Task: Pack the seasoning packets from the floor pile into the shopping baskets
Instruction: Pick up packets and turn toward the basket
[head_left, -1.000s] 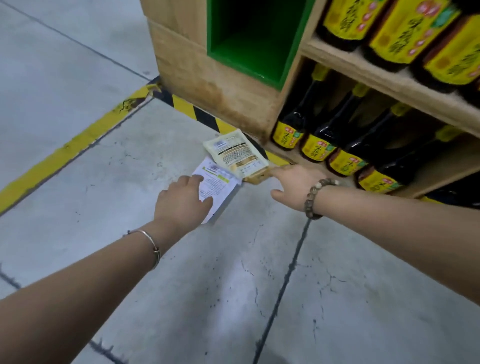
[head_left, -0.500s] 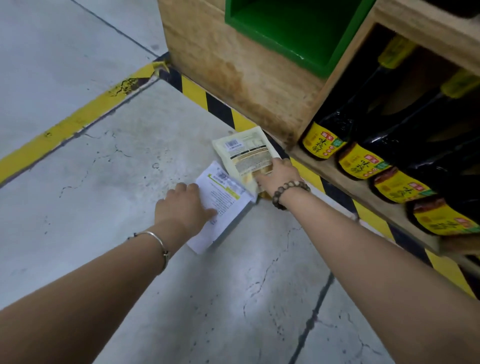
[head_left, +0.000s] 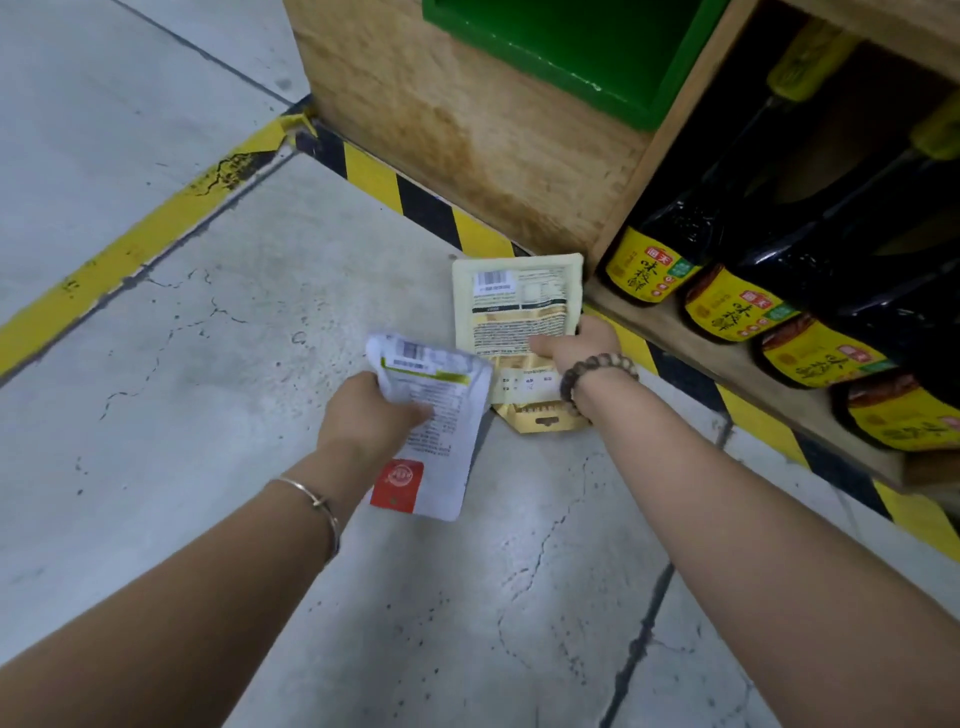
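The person reaches down to the grey floor (head_left: 208, 322), close to the yellow and black striped tape (head_left: 415, 202) that runs along the foot of the wooden shelf (head_left: 467, 130). The left hand (head_left: 363, 415) grips a white packet (head_left: 441, 431). The thumb lies across the front and the other fingers are curled behind it. The packet looks lifted off the floor, likely so it can go to a basket. Its top end is bent over and its bottom end hangs down. It shows a barcode, a green-yellow stripe, lines of tiny print too small to read, and a red square with a round mark. The right hand (head_left: 584, 343) pinches a cream and gold packet (head_left: 514, 306) just beside the shelf's bottom corner. The thumb presses on top and the other fingers are hidden under it. This packet shows a barcode, a black bar and small print that cannot be read. A gold end with a hang hole pokes out below the wrist, and it is hard to tell if that is a second packet. Each hand takes one packet, which probably saves a trip. No shopping basket shows here. Dark bottles (head_left: 649, 270) lie on the low shelf, with yellow labels showing Chinese characters and a small red patch.
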